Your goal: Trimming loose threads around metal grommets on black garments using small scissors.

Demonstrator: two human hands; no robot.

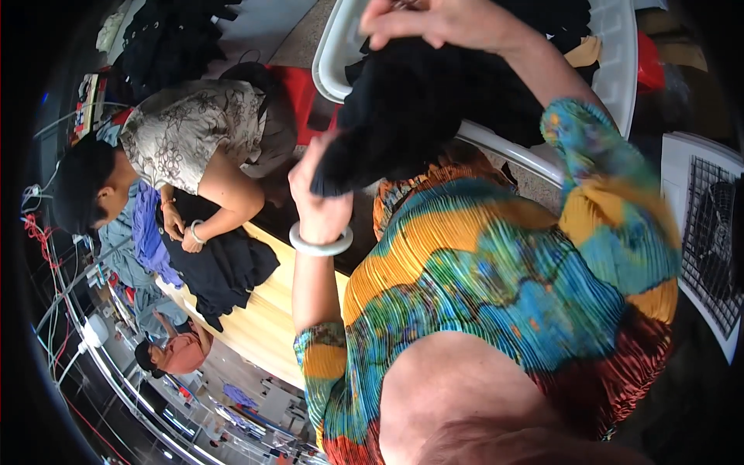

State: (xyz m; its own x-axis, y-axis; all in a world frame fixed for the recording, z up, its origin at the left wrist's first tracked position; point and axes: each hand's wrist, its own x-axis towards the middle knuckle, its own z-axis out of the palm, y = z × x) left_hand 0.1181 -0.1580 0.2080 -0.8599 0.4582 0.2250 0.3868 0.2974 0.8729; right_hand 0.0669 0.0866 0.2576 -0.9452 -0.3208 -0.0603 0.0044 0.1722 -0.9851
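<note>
A piece of black cloth (411,116), perhaps a garment, hangs bunched in front of me. My left hand (319,190), with a white bangle (321,240) on its wrist, grips the cloth's near left end between thumb and fingers. Above the cloth's far side is my right hand (434,23), its fingers pinched together near the upper edge of the picture. A small dark thing shows at those fingertips, too cut off to name. Beyond and under the cloth stands a white plastic crate (329,58) with more black cloth inside.
At left a co-worker bends over black cloth (221,267) on a pale wooden table (267,314), beside purple cloth (151,225). A black heap (167,46) lies at the far left. Something red (649,66) and a white-framed grid (709,225) stand at right. Another person sits farther off.
</note>
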